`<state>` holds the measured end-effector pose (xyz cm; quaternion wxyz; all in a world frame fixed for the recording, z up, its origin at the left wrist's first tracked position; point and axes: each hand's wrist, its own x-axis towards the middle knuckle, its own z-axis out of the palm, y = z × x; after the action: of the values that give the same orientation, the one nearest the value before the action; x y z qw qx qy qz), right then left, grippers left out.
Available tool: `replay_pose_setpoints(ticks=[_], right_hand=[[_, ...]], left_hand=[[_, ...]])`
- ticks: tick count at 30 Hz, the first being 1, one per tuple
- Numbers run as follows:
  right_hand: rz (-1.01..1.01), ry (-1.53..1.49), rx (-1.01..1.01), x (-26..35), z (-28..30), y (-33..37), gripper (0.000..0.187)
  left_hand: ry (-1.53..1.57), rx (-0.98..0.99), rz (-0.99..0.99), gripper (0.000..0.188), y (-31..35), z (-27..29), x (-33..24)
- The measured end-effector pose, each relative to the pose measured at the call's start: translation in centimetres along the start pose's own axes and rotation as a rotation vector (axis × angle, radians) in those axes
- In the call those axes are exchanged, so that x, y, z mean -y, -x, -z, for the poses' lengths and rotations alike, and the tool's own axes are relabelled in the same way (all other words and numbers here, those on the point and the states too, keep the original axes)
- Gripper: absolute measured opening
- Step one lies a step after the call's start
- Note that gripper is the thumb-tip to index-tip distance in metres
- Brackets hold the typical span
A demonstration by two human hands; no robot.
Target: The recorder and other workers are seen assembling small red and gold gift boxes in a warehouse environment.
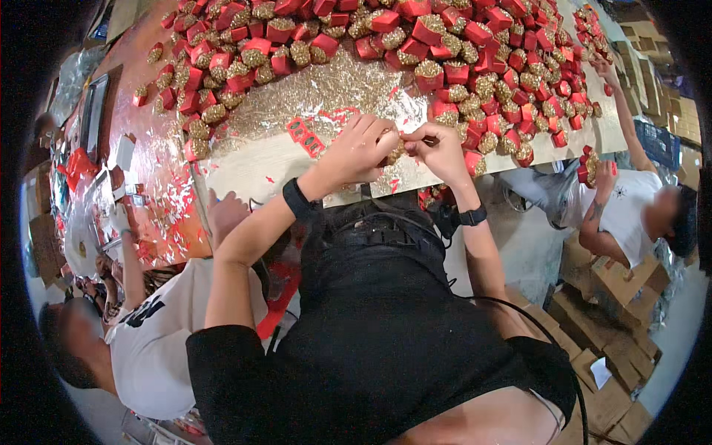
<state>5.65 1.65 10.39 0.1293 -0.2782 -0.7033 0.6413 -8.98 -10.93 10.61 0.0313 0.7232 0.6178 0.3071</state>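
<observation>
Gold-glittered ornament (398, 154), head view: mostly hidden, held in curled fingers of the left hand (363, 148) near the bench's (252, 163) front edge. Right hand (439, 150): thumb and forefinger pinched together beside it; cannot tell whether they grip anything. Red sticker strip (305, 137) lies left of both. Red-and-gold ornaments (429, 74) heaped toward the bench's far edge.

ornaments (429, 70) partly rough and glittery, matt cloth shirt (386, 326), cardboard boxes (593, 326)
</observation>
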Motion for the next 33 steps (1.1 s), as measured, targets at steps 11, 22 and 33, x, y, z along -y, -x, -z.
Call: replay_pose_setpoints(ticks=[11, 22, 33], right_hand=[[-0.150, 0.050, -0.236, -1.9, 1.5, 4.6, 0.023], [-0.236, 0.691, -0.367, -18.8, 8.7, 19.0, 0.057], [-0.251, 0.610, 0.241, -18.5, 3.6, 9.0, 0.023]], left_hand=[[0.303, 0.165, -0.054, 0.052, -0.9, -1.0, 2.0], [-0.415, 0.178, 0.848, 0.052, 18.3, -6.9, 14.1], [-0.037, -0.251, 1.257, 0.023, 18.2, -7.2, 12.2]])
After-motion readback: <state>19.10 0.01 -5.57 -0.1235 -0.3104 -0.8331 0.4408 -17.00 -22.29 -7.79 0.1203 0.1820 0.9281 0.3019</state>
